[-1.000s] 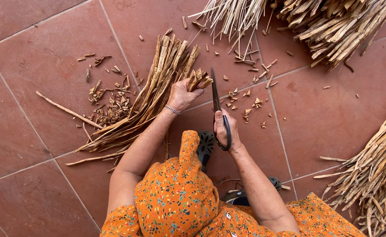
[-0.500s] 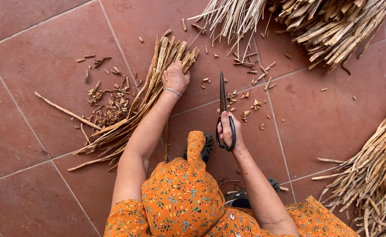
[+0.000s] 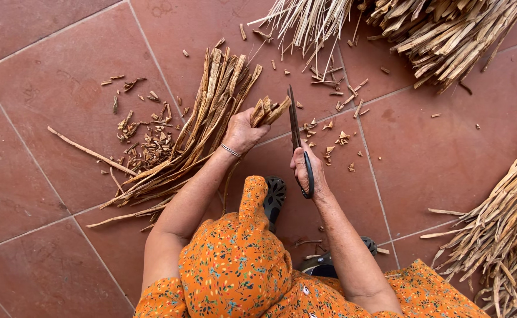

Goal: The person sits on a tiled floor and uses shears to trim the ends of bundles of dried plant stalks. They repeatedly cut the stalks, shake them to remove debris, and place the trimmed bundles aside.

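Over red tiles, scissors [image 3: 294,126] point straight away.

Bright even daylight, soft shadows, sharp focus.

Bare floor tiles [image 3: 446,159] lie open toward three o'clock, while the strip bundle [image 3: 205,123] blocks ten o'clock and the straw heap [image 3: 435,29] crowds one o'clock.

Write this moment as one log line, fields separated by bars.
left hand: grips short bark strips | right hand: holds closed scissors, tips away from person | long strip bundle: beside left hand on tile floor
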